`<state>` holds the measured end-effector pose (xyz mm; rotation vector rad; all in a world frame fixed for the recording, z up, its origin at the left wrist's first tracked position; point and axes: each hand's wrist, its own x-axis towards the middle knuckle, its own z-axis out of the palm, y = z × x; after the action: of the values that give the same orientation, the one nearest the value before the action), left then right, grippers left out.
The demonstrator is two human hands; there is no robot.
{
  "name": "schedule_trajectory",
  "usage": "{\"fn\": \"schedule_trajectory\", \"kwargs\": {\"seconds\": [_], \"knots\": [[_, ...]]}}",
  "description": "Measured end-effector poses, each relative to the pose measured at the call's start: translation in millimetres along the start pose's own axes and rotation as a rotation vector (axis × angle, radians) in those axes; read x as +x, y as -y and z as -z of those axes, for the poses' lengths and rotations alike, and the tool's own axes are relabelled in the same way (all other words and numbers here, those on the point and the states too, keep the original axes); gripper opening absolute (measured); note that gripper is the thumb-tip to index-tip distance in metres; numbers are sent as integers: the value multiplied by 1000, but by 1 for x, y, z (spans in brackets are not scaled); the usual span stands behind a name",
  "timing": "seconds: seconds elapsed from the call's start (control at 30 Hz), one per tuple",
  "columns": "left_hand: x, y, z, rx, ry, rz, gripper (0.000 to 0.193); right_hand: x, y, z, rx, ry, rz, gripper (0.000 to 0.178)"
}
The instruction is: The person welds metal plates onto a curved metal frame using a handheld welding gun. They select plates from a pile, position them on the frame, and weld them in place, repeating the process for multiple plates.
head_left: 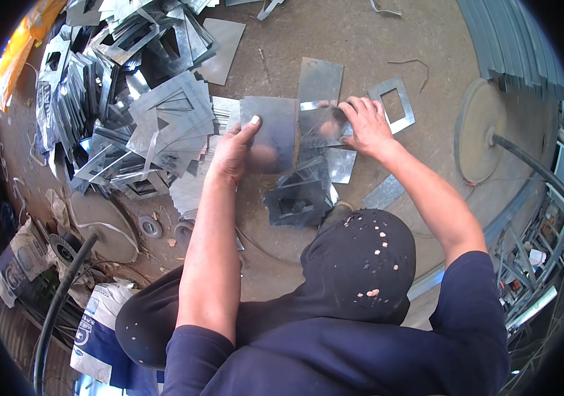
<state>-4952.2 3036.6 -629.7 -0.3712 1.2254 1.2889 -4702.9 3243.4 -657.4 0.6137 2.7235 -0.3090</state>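
Gripping a metal sheet [275, 122] in the left hand [232, 153], a shinier plate [316, 127] in the right hand [367, 129], seemingly parting them. Next, probably calls for steady pulling.

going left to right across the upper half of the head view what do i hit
Orange material, pile of metal pieces, left hand, gray metal sheet it holds, right hand, metal frame with a rectangular hole, round disc.
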Motion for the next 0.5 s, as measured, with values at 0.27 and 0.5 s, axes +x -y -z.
{"fn": "schedule_trajectory", "kwargs": {"seconds": [0.27, 0.5], "knots": [[10, 15, 7, 48, -84, -11, 59, 9, -5, 14, 350, 249, -271, 51], [10, 42, 5, -241, 283, 98, 60, -3, -9, 23, 1234, 240, -466, 36]]}}
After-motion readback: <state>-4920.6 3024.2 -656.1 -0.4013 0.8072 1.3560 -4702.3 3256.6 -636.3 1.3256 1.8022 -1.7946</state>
